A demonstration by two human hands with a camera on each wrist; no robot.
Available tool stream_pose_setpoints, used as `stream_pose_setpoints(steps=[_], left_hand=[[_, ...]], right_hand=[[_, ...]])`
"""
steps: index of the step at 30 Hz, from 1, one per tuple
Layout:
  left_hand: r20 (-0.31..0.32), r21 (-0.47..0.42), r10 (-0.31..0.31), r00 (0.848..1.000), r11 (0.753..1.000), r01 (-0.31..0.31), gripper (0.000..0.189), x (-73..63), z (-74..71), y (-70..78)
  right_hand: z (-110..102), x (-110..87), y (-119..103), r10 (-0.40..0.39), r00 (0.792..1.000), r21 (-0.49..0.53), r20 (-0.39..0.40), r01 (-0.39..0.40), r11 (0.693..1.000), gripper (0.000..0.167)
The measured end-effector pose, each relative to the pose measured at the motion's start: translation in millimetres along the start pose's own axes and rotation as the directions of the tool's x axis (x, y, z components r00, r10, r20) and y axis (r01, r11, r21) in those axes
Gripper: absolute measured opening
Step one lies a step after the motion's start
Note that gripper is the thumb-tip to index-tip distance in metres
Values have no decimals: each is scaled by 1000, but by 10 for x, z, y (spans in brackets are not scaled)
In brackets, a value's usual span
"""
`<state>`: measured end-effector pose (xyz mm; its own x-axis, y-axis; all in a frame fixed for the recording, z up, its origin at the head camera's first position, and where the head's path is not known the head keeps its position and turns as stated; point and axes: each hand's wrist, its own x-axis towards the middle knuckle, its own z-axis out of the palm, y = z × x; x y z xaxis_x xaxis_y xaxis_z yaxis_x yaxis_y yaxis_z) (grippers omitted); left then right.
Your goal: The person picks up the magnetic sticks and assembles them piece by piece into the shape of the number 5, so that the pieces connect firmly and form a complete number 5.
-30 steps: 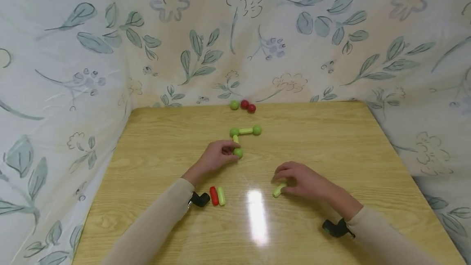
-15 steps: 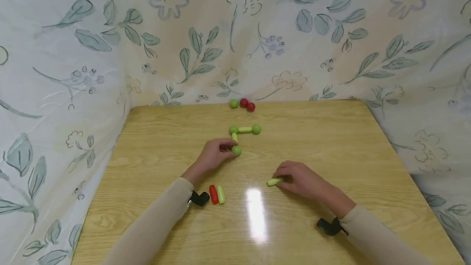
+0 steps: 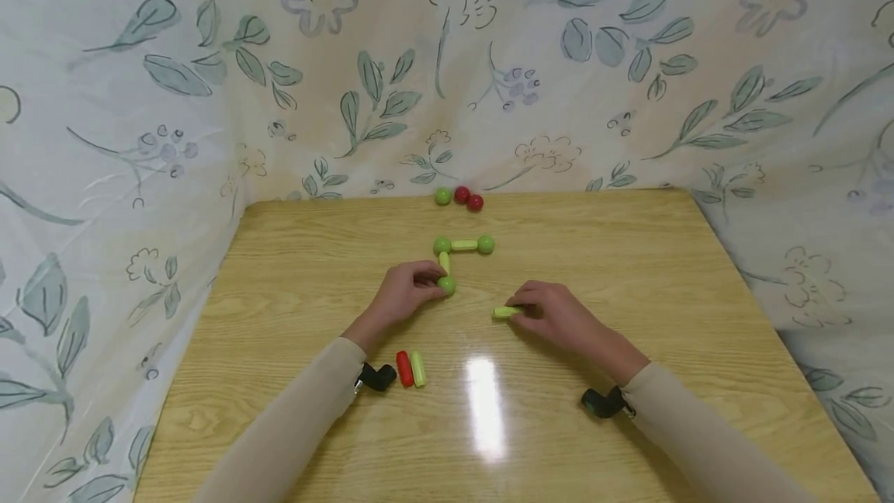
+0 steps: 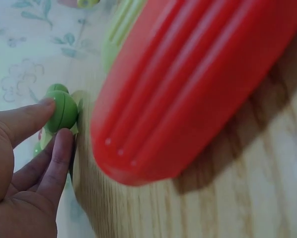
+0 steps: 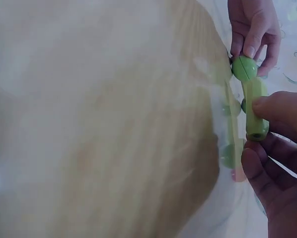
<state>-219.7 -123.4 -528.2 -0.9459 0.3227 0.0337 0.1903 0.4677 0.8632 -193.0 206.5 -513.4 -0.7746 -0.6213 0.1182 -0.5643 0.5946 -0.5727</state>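
Note:
My left hand [image 3: 407, 290] pinches a green ball [image 3: 447, 286] between thumb and fingers, clearly so in the left wrist view. That ball ends a light green rod [image 3: 445, 263], which runs away from me to a second green ball [image 3: 442, 245]. From there another light green rod [image 3: 464, 245] leads right to a third green ball [image 3: 486, 244], making an angled chain on the table. My right hand [image 3: 559, 318] holds a loose light green rod [image 5: 256, 106] between thumb and fingers. Its free end points left toward the pinched ball, with a gap between them in the head view.
A red rod [image 3: 404, 369] and a light green rod [image 3: 417, 369] lie side by side near my left wrist. At the table's far edge sit a green ball [image 3: 442, 195] and two red balls [image 3: 475, 202]. Flowered cloth [image 3: 377, 99] surrounds the wooden table [image 3: 594, 239].
My right hand has moved left and farther from me, lifting its rod's tip round from slanting toward me to pointing left. The left hand stays at the same ball.

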Motion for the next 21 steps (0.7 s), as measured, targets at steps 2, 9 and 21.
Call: stream_pose_setpoints(steps=[2,9,21], left_hand=[[4,-1,1,1000,1000,-1,26,-4,-6,5],[13,5,-9,1000,1000,9,26,-9,-11,10],[13,7,-19,1000,1000,19,26,4,-20,56]], right_hand=[[-20,81,3,-6,1000,1,-5,6,1000,21],[-31,338,2,-6,1000,18,-19,7,1000,20],[108,614,22,-6,999,37,-33,7,999,20]])
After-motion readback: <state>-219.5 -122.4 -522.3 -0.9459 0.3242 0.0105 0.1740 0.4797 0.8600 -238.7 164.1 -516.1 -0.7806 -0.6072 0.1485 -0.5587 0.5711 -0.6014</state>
